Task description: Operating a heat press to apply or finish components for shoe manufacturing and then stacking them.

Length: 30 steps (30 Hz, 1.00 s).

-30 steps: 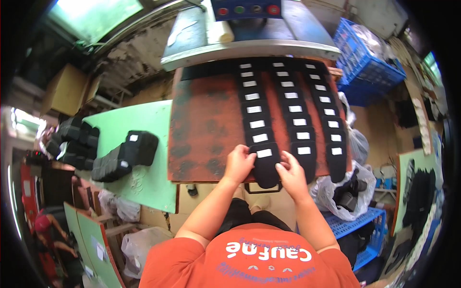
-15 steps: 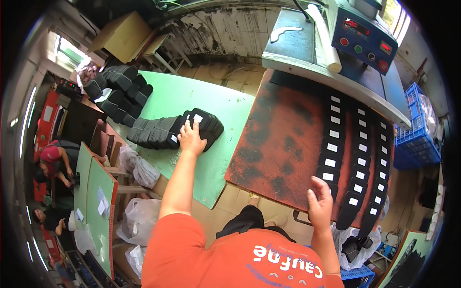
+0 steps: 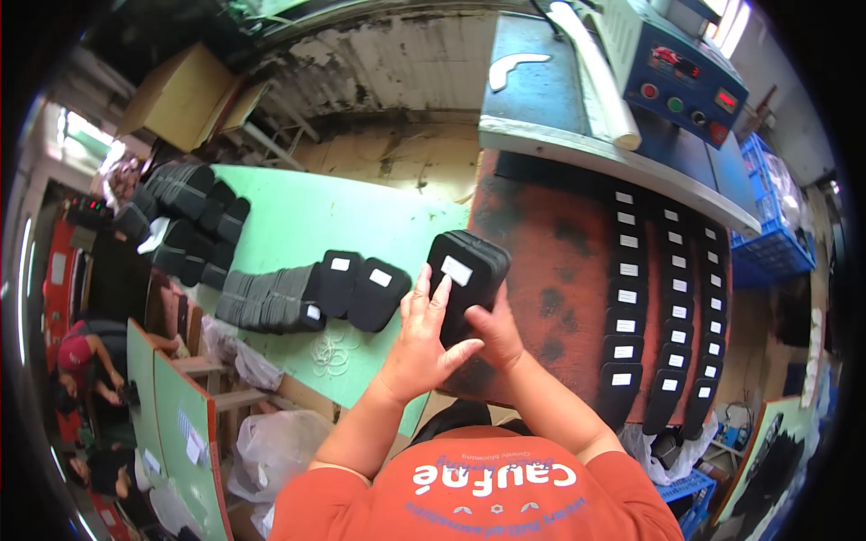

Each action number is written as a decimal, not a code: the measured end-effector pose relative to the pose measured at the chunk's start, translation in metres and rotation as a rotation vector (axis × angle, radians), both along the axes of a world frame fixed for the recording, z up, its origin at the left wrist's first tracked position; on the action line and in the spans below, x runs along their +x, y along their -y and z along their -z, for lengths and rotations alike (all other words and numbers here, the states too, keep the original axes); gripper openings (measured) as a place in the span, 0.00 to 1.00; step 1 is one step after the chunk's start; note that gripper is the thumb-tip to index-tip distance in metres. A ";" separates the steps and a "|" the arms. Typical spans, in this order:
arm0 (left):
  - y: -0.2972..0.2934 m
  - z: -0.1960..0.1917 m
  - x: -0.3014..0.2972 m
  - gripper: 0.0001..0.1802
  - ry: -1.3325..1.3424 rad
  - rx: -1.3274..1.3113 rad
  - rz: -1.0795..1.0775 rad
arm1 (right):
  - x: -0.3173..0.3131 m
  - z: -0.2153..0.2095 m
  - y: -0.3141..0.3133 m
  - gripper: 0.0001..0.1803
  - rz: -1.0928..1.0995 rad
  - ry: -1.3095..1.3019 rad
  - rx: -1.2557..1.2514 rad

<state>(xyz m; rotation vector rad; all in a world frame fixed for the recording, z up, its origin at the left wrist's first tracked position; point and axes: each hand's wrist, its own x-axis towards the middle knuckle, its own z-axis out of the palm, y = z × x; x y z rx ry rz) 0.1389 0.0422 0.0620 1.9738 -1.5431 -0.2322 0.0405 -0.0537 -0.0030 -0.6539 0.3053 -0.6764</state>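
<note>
Green table (image 3: 361,212) flanked red board (image 3: 582,252) | left hand (image 3: 419,335) lay spread against black stack (image 3: 484,259) | right hand (image 3: 497,337) clasped its side

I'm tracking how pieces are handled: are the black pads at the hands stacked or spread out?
Stacked: at the left hand and right hand, the black pads show several layered edges behind the front face.

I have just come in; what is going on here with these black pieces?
A person in an orange-red T-shirt has a stack of black, rounded flat pads between both hands. The left hand lies against its front, fingers extended; the right hand grips its lower right. More black pads lie on the pale green table. Three overlapping columns of white-labelled black pads lie on the reddish-brown board.
</note>
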 end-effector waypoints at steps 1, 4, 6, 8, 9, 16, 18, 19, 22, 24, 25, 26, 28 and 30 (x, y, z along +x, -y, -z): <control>0.010 0.000 -0.005 0.45 -0.124 -0.045 0.055 | -0.011 0.001 0.015 0.49 0.038 0.064 0.106; 0.045 0.008 -0.022 0.27 -0.566 -0.248 -0.092 | -0.051 0.001 0.041 0.44 -0.005 0.065 0.127; 0.062 0.014 -0.030 0.21 -0.384 -0.217 -0.012 | -0.072 0.002 0.045 0.44 0.073 0.023 0.097; 0.078 0.021 -0.043 0.10 -0.124 -0.243 0.011 | -0.092 0.002 0.046 0.43 0.218 0.013 0.205; 0.087 0.025 -0.050 0.10 -0.102 -0.314 0.040 | -0.101 0.003 0.048 0.43 0.214 0.015 0.188; 0.203 0.073 -0.049 0.04 -1.086 -0.100 -0.124 | -0.179 0.006 0.073 0.38 0.428 0.119 0.393; 0.247 0.093 -0.043 0.06 -0.991 -0.031 -0.144 | -0.199 0.006 0.079 0.35 0.377 0.205 0.395; 0.265 0.103 -0.042 0.07 -0.975 0.007 -0.114 | -0.206 0.006 0.082 0.34 0.437 0.199 0.393; 0.306 0.125 -0.040 0.09 -0.895 0.066 -0.199 | -0.215 0.009 0.085 0.33 0.460 0.151 0.446; 0.317 0.124 -0.039 0.13 -0.844 0.112 -0.185 | -0.214 0.010 0.087 0.33 0.447 0.113 0.437; 0.313 0.120 -0.042 0.13 -0.803 0.096 -0.238 | -0.211 0.010 0.087 0.33 0.494 0.054 0.436; 0.306 0.112 -0.045 0.14 -0.422 -0.074 -0.184 | -0.209 0.009 0.089 0.32 0.489 0.066 0.409; 0.285 0.091 -0.057 0.14 -0.333 -0.194 -0.053 | -0.203 0.006 0.091 0.31 0.498 0.013 0.384; 0.243 0.072 -0.079 0.12 -0.851 0.054 0.155 | -0.196 0.002 0.095 0.30 0.602 -0.090 0.362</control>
